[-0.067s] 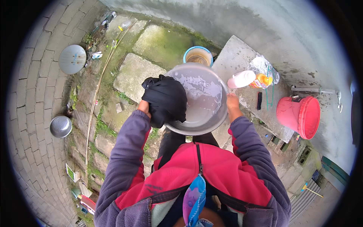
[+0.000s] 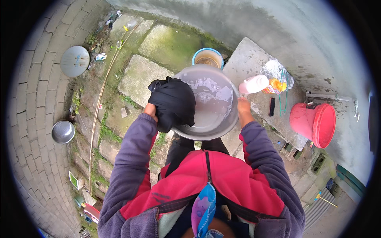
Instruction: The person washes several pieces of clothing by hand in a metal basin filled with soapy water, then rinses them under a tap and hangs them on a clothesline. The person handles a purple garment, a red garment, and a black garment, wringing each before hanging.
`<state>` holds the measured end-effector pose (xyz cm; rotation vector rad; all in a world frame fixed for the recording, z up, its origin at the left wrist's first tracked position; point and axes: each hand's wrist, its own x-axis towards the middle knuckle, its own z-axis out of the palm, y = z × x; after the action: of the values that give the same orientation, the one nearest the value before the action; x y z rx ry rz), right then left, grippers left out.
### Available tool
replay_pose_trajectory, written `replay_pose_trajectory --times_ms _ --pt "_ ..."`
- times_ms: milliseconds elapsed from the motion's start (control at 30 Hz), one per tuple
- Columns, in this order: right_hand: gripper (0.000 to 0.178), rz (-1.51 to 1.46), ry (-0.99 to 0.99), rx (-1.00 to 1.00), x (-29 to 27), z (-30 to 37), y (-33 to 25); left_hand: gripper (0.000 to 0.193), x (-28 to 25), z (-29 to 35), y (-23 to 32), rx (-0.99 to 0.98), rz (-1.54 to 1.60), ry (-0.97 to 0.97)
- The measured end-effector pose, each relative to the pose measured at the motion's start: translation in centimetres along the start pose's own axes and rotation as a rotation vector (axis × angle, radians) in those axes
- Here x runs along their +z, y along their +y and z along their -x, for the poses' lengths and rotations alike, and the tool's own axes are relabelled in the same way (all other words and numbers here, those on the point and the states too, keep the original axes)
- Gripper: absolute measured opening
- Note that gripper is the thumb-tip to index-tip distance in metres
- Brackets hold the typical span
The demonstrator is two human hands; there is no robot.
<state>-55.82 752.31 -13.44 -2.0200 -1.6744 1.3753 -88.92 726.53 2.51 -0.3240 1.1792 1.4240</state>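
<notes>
A wide grey basin (image 2: pixel 210 136) with cloudy, foam-streaked water in it is in front of my body. My right hand (image 2: pixel 244 106) is closed around its right rim. At the left, a bunched wet-looking black cloth (image 2: pixel 172 104) lies over the rim and bulges outward. My left hand (image 2: pixel 150 110) is against the cloth's outer left side. Its fingers go out of sight under the folds, so whether they grip the cloth, the rim or both does not show.
Beyond the basin sits a blue-rimmed bucket (image 2: pixel 207 57). On the concrete slab (image 2: pixel 244 57) at right are a pink-white bottle (image 2: pixel 254 84), an orange bottle (image 2: pixel 274 86) and a dark brush (image 2: pixel 272 106). A red bucket (image 2: pixel 303 122) is beside a wall tap (image 2: pixel 355 104). A metal bowl (image 2: pixel 63 132) stands left.
</notes>
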Motion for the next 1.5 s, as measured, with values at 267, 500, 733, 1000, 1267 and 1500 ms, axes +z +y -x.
replay_pose_trajectory --times_ms 267,500,733,1000,1267,1500 --pt "0.033 0.421 -0.003 -0.076 2.0 -5.7 -3.2 0.054 1.5 -10.8 5.8 -0.095 -0.024 -0.002" --pt "0.04 0.591 -0.145 -0.096 1.8 -9.3 -7.8 0.054 2.5 -16.0 9.6 -0.141 -0.04 -0.006" --pt "0.041 0.769 -0.165 -0.129 1.4 -10.3 -12.6 0.054 2.8 -19.3 12.1 -0.15 -0.038 -0.008" --pt "0.041 0.998 -0.313 -0.146 0.2 -13.1 -15.5 0.054 3.1 -21.3 12.4 -0.175 -0.003 -0.007" --pt "0.037 1.106 -0.366 -0.179 -2.2 -13.9 -19.4 0.054 3.6 -22.3 10.7 -0.214 0.044 -0.002" --pt "0.051 0.319 -0.172 0.087 -5.5 -13.5 -23.6 0.053 3.9 -21.9 8.5 -0.243 0.109 0.006"
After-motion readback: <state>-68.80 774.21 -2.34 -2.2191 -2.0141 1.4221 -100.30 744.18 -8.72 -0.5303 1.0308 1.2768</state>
